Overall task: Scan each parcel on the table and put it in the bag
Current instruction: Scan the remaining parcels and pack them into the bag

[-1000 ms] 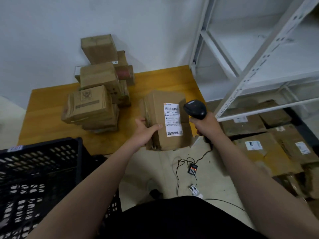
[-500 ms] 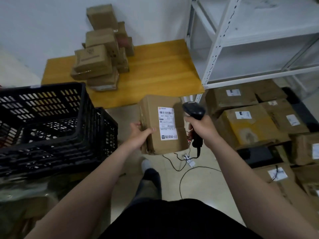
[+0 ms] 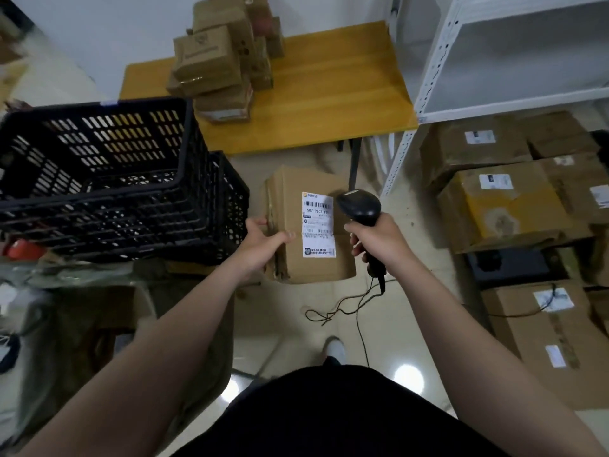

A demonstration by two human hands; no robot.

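My left hand (image 3: 260,240) grips the left side of a brown cardboard parcel (image 3: 290,206) with a white barcode label (image 3: 318,224) on top, held in the air above the floor. My right hand (image 3: 379,237) holds a black corded scanner (image 3: 357,204), its head right beside the label's right edge. Several more brown parcels (image 3: 214,61) are stacked on the yellow wooden table (image 3: 329,94) further back. A translucent bag (image 3: 66,291) lies at the lower left, partly under the crates.
Stacked black plastic crates (image 3: 108,179) stand to the left, close to the held parcel. A white metal shelf (image 3: 494,61) stands on the right, with large cardboard boxes (image 3: 510,199) on the floor below. The scanner cable (image 3: 346,311) trails over the tiled floor.
The parcel has come off the table and toward me, now held over the floor. The scanner stayed beside its label. The view has tilted down and back from the table.
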